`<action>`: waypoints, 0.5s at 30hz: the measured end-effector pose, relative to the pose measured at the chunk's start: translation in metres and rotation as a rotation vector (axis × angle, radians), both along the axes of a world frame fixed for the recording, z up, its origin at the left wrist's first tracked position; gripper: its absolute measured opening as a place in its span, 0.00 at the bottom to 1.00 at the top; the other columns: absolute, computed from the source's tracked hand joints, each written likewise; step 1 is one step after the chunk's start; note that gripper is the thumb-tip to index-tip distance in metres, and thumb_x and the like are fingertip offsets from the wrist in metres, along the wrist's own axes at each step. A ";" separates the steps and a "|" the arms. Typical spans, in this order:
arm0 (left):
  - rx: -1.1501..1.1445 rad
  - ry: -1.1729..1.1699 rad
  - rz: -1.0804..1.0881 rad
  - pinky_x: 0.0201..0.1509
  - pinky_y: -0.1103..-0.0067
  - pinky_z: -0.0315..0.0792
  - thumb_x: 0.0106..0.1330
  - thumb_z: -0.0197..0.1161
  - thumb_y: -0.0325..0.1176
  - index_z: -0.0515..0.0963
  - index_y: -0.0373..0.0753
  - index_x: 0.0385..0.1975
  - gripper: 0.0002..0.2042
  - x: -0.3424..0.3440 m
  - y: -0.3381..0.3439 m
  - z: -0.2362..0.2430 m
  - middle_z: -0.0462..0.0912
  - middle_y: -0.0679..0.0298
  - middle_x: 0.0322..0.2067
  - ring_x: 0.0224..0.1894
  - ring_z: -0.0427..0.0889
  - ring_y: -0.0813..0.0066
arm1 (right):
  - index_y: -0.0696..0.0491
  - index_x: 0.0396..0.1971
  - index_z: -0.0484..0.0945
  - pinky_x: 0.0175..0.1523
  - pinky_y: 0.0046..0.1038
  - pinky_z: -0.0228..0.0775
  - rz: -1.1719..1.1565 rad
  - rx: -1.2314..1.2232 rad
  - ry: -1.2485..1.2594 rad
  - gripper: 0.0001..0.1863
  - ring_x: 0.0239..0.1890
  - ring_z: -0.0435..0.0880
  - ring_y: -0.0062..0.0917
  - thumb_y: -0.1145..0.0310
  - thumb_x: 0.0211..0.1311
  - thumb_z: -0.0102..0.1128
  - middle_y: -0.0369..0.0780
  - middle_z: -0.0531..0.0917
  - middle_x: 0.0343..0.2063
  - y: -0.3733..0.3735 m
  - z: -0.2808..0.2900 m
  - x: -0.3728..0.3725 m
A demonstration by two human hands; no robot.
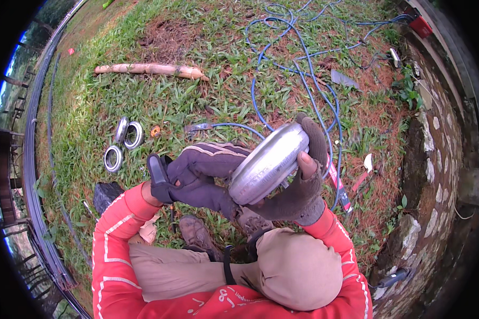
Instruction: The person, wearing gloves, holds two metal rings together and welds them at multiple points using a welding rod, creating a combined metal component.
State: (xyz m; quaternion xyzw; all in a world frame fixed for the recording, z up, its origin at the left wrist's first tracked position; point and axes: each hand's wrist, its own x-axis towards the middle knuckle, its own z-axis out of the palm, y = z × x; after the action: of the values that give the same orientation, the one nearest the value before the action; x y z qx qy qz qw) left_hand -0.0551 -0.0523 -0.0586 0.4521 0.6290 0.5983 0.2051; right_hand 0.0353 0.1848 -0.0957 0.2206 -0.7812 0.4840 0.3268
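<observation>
Rounded silver metal piece (266, 166), one, thick-edged and polished: held tilted in the air above the grass (223, 101), in front of the bent knees. A small projection was seen at its lower right side; whether its middle was open could not be told. The piece was gripped at its right side by the gloved right hand (303, 194), which was spread wide over it, the fingers curled round the upper rim and the bare thumb tip laid against the near side. The left hand was covered by dark purple striped fabric (191, 183), the end of which was placed at the lower left edge of the piece; its grip could not be made out, nor could glove be told from cloth. Handling, as judged: stiff, hard, hardly fragile, probably of moderate weight, though lighter if hollow; the smooth, curved surface was considered slippery, the rim being best taken from opposite sides with full palms, rather than by the small projection. Also listed: three smaller silver rings (113, 159), grouped on the grass to the left; one orange round item (155, 131), beside them; one pale log (149, 69), laid farther off; one blue hose (254, 94), looped beyond the piece.
</observation>
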 end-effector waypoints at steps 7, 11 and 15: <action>0.035 0.090 -0.047 0.59 0.60 0.82 0.51 0.90 0.51 0.91 0.39 0.48 0.29 -0.004 0.004 0.005 0.94 0.59 0.46 0.49 0.93 0.58 | 0.38 0.82 0.58 0.75 0.62 0.67 -0.028 0.036 0.011 0.74 0.78 0.66 0.63 0.54 0.31 0.97 0.62 0.61 0.78 0.000 0.002 -0.002; 0.012 0.043 -0.001 0.59 0.61 0.82 0.51 0.91 0.51 0.91 0.40 0.47 0.28 -0.002 0.005 0.007 0.94 0.59 0.45 0.48 0.93 0.58 | 0.38 0.83 0.58 0.73 0.63 0.68 -0.033 0.067 0.027 0.75 0.77 0.67 0.64 0.53 0.30 0.98 0.62 0.62 0.77 0.002 0.004 -0.002; -0.008 0.091 -0.014 0.59 0.61 0.82 0.52 0.91 0.51 0.90 0.39 0.51 0.31 -0.001 0.002 -0.001 0.94 0.59 0.47 0.51 0.93 0.58 | 0.39 0.82 0.58 0.73 0.63 0.69 -0.044 0.092 0.026 0.75 0.75 0.69 0.64 0.53 0.29 0.98 0.62 0.63 0.76 0.002 0.003 -0.004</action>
State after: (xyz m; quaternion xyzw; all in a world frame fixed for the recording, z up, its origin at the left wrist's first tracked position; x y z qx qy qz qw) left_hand -0.0565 -0.0499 -0.0600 0.4824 0.6367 0.5733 0.1823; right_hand 0.0313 0.1873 -0.0928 0.2244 -0.8030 0.4372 0.3371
